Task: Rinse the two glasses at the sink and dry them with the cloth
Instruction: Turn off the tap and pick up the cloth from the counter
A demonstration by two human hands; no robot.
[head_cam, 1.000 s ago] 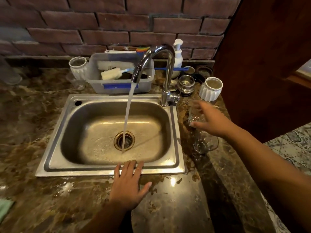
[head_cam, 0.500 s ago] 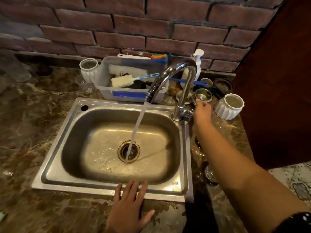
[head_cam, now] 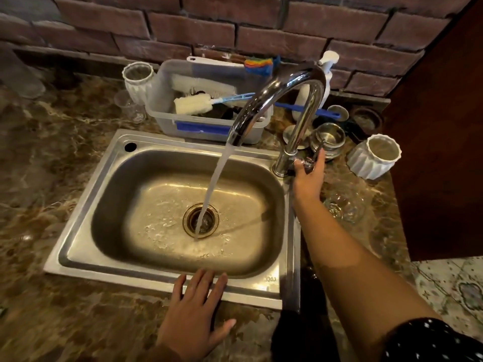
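The left hand point(head_cam: 194, 312) lies flat, fingers straight and spread, with the palm on the marbled desk point(head_cam: 78, 330) and the fingertips on the front rim of the sink point(head_cam: 86, 244); it holds nothing. Water point(head_cam: 214, 184) runs from the tap point(head_cam: 300, 82) in a full stream straight into the drain, with no glass under it. At the right back corner of the sink the right hand point(head_cam: 308, 178) reaches up to the tap handle point(head_cam: 308, 161), thumb and fingers closed round it. Just beyond that wrist, on the desk to the right of the sink, stands one clear glass point(head_cam: 345, 207), touched by neither hand. Further back, left of the plastic tub point(head_cam: 209, 126) of brushes, a second small glass point(head_cam: 130, 108) stands on the desk; whether it is the other glass of the task I cannot tell. No cloth shows.

By my reading the task is barely begun: water is on, but nothing shows either glass rinsed, and the drying is all left.
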